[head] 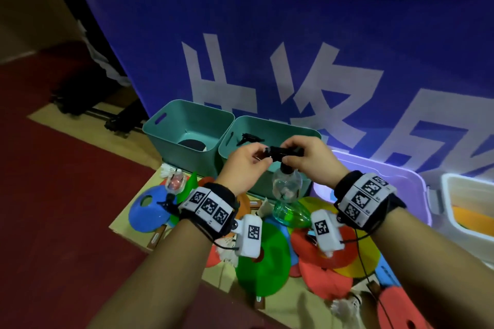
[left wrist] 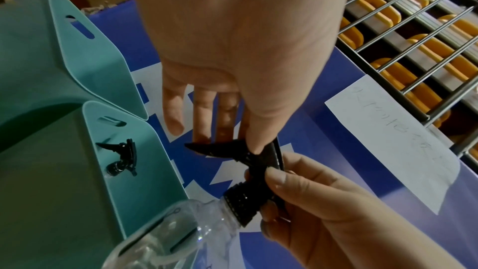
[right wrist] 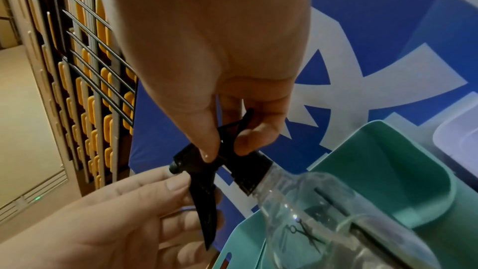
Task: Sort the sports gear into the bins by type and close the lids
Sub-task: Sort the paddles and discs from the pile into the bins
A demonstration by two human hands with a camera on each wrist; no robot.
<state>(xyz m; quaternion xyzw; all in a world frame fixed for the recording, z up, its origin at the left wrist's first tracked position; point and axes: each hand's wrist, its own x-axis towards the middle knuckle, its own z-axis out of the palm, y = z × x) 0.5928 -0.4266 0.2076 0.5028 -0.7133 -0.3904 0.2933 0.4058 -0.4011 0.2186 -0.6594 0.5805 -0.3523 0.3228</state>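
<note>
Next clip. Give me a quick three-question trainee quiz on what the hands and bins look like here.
1. True or false: both hands hold the black spray head of the clear bottle.
2. What already lies in the right teal bin? A) shuttlecock B) black spray head C) blue cone
3. Fill in: the bottle hangs over the ___ teal bin.

Key: 1 true, left hand and right hand; 2 B; 3 right.

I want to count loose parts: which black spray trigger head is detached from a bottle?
The black spray trigger head lying alone inside the nearer teal plastic bin; the other stays screwed on the clear bottle.
</note>
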